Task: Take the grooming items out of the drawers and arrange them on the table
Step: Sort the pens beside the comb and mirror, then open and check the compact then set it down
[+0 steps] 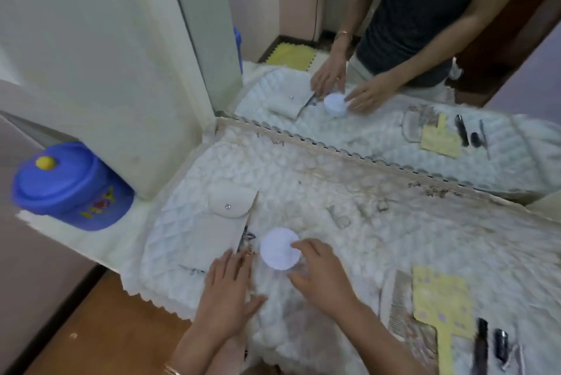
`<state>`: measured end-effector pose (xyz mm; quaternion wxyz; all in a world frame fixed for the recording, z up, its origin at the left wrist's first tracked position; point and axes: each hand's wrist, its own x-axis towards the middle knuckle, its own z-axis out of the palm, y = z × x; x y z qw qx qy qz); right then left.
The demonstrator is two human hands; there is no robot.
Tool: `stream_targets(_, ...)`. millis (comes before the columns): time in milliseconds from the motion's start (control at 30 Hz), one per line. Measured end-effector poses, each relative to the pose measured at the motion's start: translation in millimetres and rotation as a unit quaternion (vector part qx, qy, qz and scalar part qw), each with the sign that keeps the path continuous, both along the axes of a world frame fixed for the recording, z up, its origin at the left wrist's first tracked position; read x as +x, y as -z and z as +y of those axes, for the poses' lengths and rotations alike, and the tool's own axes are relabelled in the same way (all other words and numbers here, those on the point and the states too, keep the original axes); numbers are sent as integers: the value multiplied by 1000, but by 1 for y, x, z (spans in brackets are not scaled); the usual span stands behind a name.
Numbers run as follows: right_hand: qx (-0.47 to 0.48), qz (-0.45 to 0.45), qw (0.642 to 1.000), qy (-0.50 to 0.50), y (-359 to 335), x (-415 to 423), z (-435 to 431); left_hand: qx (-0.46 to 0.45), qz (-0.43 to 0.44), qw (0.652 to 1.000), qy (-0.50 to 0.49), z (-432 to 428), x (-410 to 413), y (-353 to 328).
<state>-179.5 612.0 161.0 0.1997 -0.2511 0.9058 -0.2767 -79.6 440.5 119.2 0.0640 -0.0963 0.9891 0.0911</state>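
Note:
A round jar with a pale lilac lid point(278, 247) stands on the white quilted table cover point(394, 241). My right hand point(318, 276) curls round the jar's right side, thumb and fingers on it. My left hand point(227, 283) lies flat beside the jar, fingertips touching small scissors point(244, 241) that rest against a cream snap pouch point(218, 226). At the right lie a comb point(397, 302), a yellow paddle brush point(443, 305) and two dark slim tubes point(491, 344). The drawers are out of view.
A mirror point(379, 107) stands along the table's back edge and reflects me and the items. A blue lidded bucket point(69, 186) sits at the left on a ledge. A clear small item point(340, 217) lies mid-table. Wooden floor shows at the lower left.

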Motion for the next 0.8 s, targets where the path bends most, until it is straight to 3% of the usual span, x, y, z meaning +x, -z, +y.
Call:
stream_targets(100, 42, -28, 999, 4, 1, -1, -35, 52, -33, 998, 29, -17, 4, 1)
stream_targets(233, 86, -41, 995, 26, -1, -2, -52, 58, -17, 996, 70, -24, 4, 2)
stream_targets(400, 3, -99, 992, 82, -13, 4, -56, 75, 39, 994, 69, -27, 3, 8)
stream_targets(500, -51, -147, 983, 96, -32, 9, -48, 191, 52, 979, 49, -19, -12, -7)
stream_targets(633, -92, -172, 972, 132, -47, 11, -28, 399, 7, 916, 31, -3, -32, -36)
stream_targets(800, -101, -190, 965, 149, -68, -1, 11, 474, -3, 878, 61, 12, -42, -64)
